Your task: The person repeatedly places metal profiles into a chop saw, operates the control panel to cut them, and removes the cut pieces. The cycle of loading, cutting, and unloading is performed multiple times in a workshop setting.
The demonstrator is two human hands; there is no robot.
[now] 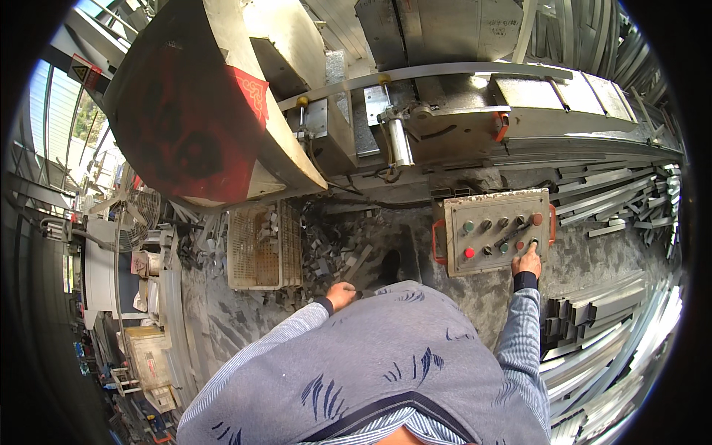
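Note:
A box-shaped control panel (486, 231) with red, green and black buttons and knobs stands in front of me, right of centre. My right hand (527, 261) is at its lower right corner. One finger stretches up to a button there and covers part of it; the other fingers are bent, and the hand grips nothing I can see. My left hand (342, 295) is low beside my body, left of centre, with its fingers curled closed. Something small and dark shows at its fingertips, too small to name.
A large machine (437, 111) spans the far side, with a long metal bar (445, 70) across it and a red-and-black guard (196, 126) at left. A plastic crate (256, 248) of offcuts stands left. Metal profiles (593, 308) lie stacked at right. A fan (137, 215) stands far left.

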